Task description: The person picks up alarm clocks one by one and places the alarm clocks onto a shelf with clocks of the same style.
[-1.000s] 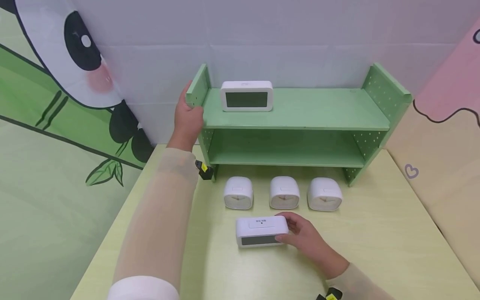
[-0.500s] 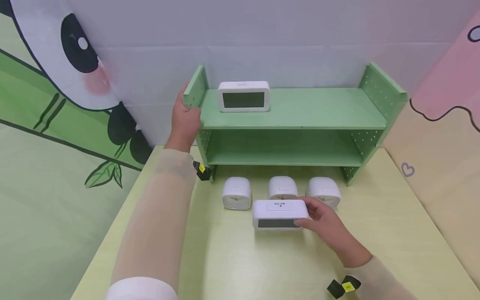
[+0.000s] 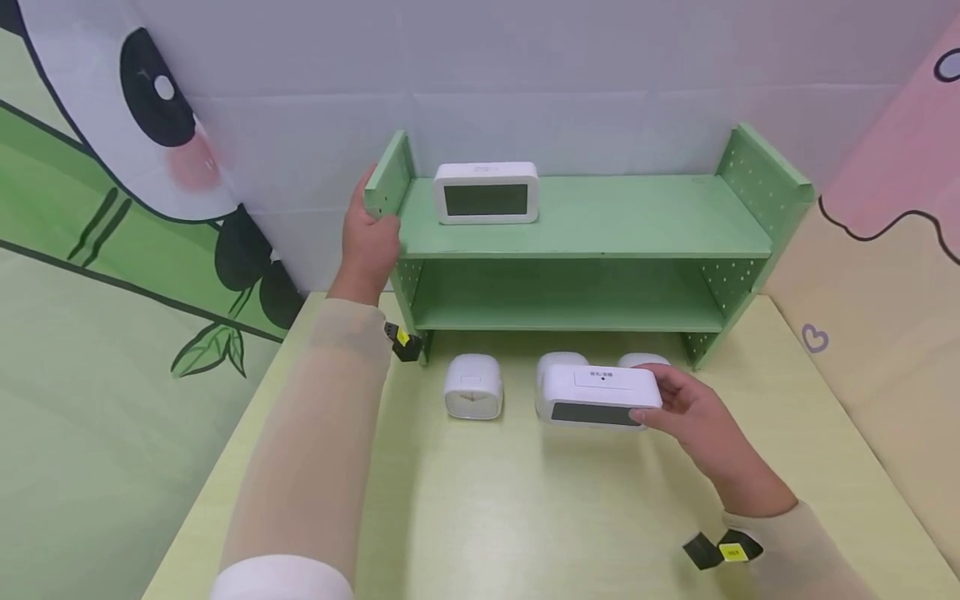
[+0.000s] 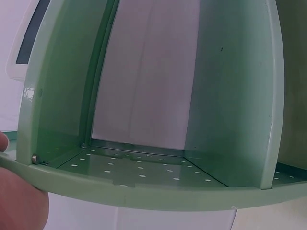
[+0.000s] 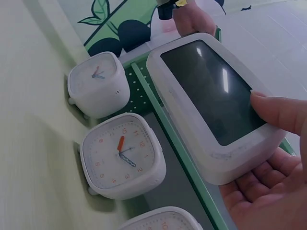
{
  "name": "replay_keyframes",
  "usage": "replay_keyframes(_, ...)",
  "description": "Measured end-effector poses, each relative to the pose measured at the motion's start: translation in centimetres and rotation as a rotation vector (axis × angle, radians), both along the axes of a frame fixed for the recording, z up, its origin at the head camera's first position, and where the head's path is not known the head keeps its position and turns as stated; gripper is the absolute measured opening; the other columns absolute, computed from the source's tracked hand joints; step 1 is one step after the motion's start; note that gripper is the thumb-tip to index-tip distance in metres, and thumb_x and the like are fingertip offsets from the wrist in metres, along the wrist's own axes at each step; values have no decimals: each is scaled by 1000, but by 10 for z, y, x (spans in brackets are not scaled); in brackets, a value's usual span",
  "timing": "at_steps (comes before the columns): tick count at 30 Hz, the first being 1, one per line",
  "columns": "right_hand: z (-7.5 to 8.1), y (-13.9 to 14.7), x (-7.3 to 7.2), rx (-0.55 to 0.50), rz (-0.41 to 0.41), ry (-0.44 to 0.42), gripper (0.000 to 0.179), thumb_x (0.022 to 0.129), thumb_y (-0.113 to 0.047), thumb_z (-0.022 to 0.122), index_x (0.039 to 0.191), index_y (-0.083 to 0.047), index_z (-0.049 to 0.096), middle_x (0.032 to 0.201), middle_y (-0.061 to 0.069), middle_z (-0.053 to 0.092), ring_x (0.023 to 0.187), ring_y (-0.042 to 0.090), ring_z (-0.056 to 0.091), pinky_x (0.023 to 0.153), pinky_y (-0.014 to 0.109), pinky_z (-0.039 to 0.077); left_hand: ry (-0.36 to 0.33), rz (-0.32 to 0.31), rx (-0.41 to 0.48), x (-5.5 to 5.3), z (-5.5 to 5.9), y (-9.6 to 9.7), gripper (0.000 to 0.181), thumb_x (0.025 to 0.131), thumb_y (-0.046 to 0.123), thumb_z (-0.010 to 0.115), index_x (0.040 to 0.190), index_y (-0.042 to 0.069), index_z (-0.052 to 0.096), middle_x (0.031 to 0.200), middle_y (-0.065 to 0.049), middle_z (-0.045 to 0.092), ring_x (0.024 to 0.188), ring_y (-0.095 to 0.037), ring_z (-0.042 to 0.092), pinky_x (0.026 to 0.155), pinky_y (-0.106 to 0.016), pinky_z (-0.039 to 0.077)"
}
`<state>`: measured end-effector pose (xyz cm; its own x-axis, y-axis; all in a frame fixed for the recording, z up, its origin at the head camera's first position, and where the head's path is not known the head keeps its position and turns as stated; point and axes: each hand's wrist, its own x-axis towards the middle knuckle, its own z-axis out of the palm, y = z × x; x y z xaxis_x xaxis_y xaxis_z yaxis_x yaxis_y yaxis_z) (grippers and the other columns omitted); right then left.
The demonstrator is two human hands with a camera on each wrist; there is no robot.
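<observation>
My right hand grips the right end of a white digital clock, thumb on its dark screen and fingers behind. The clock is raised above the table, as the right wrist view shows, and covers parts of two small white analog clocks in the head view. At the upper left, my left hand holds the left side panel of a green two-tier shelf, thumb on the near face. Another white digital clock stands upright on the shelf's top tier, near its left end.
A third analog clock sits on the pale table, left of the other two, in front of the shelf. The shelf's right side panel rises near the right wall. A pale wall sheet hangs close behind.
My right hand has lifted the digital clock and carried it right and toward the shelf, so it now overlaps the middle and right analog clocks. My left hand keeps its hold on the shelf.
</observation>
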<state>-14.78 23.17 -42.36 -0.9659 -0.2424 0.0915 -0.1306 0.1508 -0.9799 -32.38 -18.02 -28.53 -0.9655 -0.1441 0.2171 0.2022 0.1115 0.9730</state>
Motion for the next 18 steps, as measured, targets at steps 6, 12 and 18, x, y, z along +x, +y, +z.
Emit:
replay_keyframes(6,13,21,-5,55,-82,22,51,95,-2,72,143,4,52,128,-5,62,107,10,64,84,25,56,0,10,-13,0,2,-2,79,96,-4,35,162,39,28,158,4,38,139,-19,41,111,-41,37)
replay_keyframes(12,27,43,-10,-32,-157,69,44,95,2,70,137,-6,60,122,-7,68,102,7,66,83,19,54,6,2,11,-1,1,-2,81,95,-6,35,162,39,30,159,5,38,140,-20,39,112,-40,36)
replay_keyframes(18,38,60,-19,-115,-166,97,43,93,6,70,132,-12,66,117,-6,71,98,6,68,80,17,53,2,-8,15,-2,-1,0,81,95,-6,35,162,38,29,159,3,38,140,-20,39,112,-39,35)
